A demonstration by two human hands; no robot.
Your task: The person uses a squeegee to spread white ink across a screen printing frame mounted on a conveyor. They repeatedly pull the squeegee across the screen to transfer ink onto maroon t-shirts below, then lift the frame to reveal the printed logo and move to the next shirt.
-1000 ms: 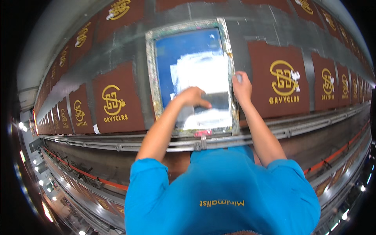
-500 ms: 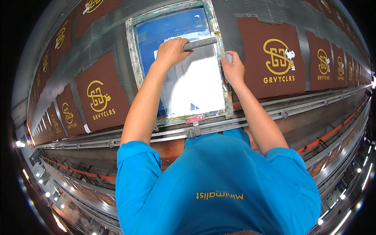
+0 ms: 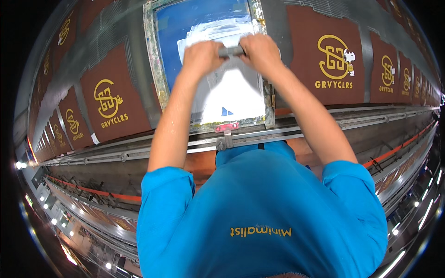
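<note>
My left hand [image 3: 201, 59] and my right hand [image 3: 260, 54] are both closed on a grey squeegee [image 3: 231, 51], held crosswise over the upper part of white ink [image 3: 229, 99] inside a screen frame [image 3: 151, 44]. The screen has a blue field [image 3: 171, 28] around the ink and stained, worn edges. A pink clamp [image 3: 226, 126] joins the near edge of the frame at the metal rail.
Brown fabric panels [image 3: 327, 94] with yellow logo prints line the long grey table [image 3: 278, 37] on both sides. A metal rail [image 3: 315, 134] runs along the near edge. Below are orange bars [image 3: 387, 154], more printed panels and shop lights.
My right hand has left the frame's right side and now grips the squeegee beside my left hand. My left hand moved up the screen. The view has shifted, bringing the screen higher in the picture.
</note>
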